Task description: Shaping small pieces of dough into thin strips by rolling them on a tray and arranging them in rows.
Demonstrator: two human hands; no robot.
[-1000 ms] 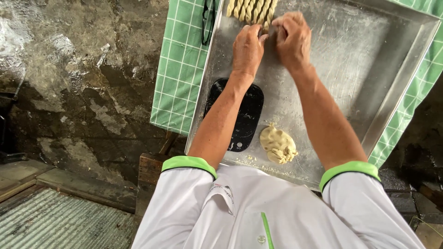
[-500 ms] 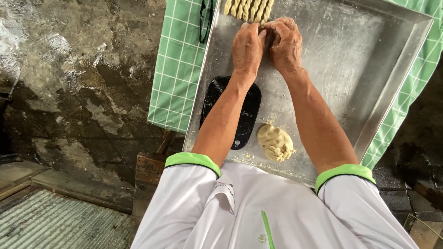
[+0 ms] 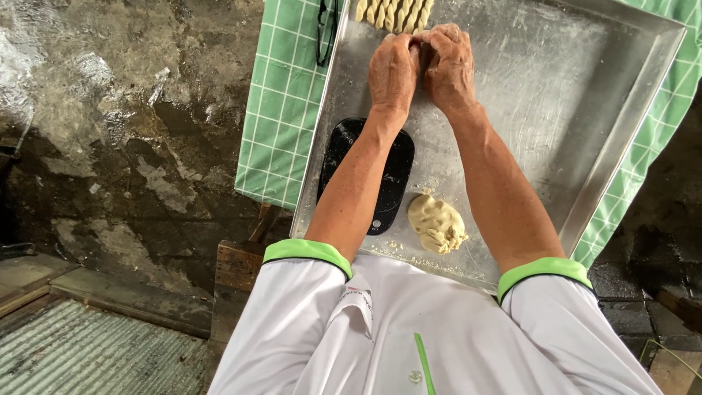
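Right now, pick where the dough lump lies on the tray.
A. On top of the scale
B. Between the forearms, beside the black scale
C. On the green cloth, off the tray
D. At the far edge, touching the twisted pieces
B: the dough lump lies on the tray between the forearms, just right of the black scale, near the close edge and apart from the twisted pieces.

I'm looking down at what reads as a rough home or backyard baking spot. A big metal tray (image 3: 585,110) sits on a green checked cloth (image 3: 281,110), with a lump of dough (image 3: 436,223), twisted dough pieces (image 3: 391,13) and a black scale (image 3: 391,175), above a stained, wet concrete floor (image 3: 110,132).
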